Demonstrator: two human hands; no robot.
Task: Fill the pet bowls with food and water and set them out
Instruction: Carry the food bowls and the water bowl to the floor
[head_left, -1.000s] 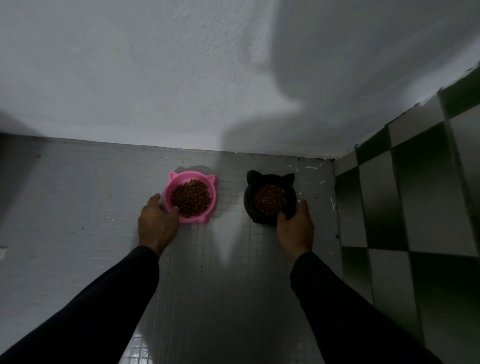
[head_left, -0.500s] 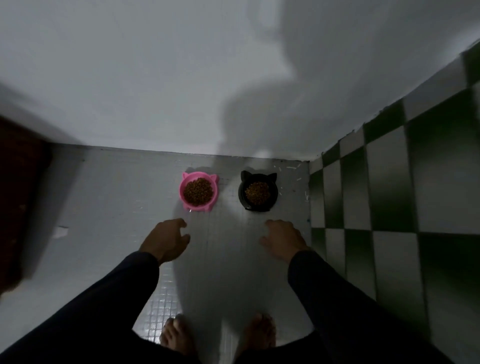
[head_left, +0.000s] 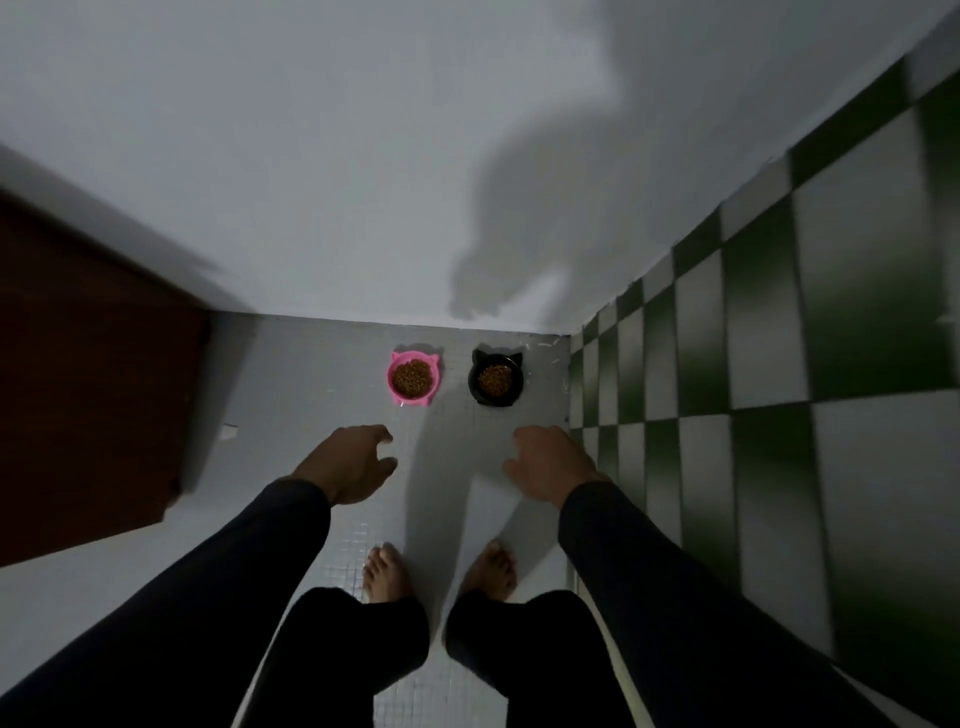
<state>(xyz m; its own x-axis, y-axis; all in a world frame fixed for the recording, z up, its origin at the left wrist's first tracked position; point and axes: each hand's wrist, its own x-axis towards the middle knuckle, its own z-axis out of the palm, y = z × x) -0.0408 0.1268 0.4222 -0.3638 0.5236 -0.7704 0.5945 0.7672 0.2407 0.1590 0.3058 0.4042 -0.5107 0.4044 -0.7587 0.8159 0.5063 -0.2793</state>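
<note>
Head-camera footage was taken looking down at a pale small-tiled floor (head_left: 311, 395) in dim light. A pink bowl (head_left: 414, 378) with cat-ear tabs was seen standing on the floor close to the white wall (head_left: 363, 182), filled with brown kibble (head_left: 411, 376). Just beside it, to the right and not touching, a black bowl (head_left: 496, 378) of the same eared shape was set, also holding kibble. Both bowls were placed upright near the corner where the white wall met a green-and-white checkered wall (head_left: 779, 338).

Neither bowl was touched. The left hand (head_left: 349, 464) was held in the air well short of the pink bowl, its fingers loosely bent and spread, with nothing gripped. The right hand (head_left: 549, 461) was held likewise short of the black bowl, fingers relaxed and slightly curled, and nothing was held in it. Dark long sleeves (head_left: 249, 571) were worn on both arms.

Two bare feet (head_left: 387, 571) were planted on the tiles below the hands, with dark trouser legs (head_left: 363, 649) above them. A dark reddish-brown panel (head_left: 88, 374) was seen at the left edge, blurred, so what it was could not be told. A shadow of the person was cast on the white wall above the black bowl.
</note>
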